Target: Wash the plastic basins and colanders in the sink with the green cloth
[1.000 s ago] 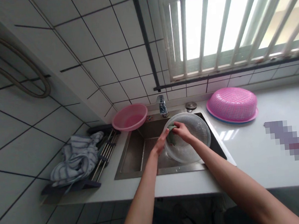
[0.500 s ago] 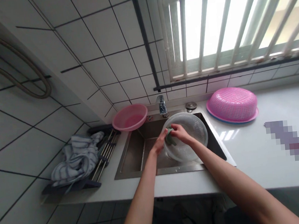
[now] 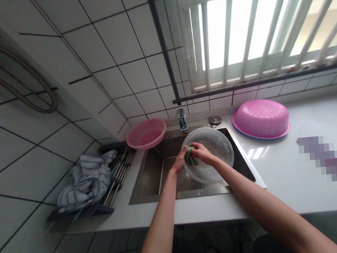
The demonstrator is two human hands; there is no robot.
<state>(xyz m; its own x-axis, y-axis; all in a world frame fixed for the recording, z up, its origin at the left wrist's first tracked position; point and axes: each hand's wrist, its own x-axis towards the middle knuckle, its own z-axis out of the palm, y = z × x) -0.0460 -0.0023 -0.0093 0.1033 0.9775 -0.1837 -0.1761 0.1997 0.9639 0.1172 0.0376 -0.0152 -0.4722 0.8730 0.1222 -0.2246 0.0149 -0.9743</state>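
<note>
Tilting a clear colander (image 3: 215, 156) above the sink (image 3: 149, 177), the left hand (image 3: 179, 163) clamps its rim while the right hand (image 3: 202, 153) closes its fingers on a green cloth (image 3: 190, 157) pressed inside; that wet one-handed grip could slip.

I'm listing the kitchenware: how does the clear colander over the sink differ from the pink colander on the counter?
The clear colander is see-through; the pink colander is pink. The clear colander is tilted over the sink, gripped by the left hand while the right hand presses a green cloth to it; the pink colander lies upside down on the counter, untouched. Both are round, perforated plastic.
</note>
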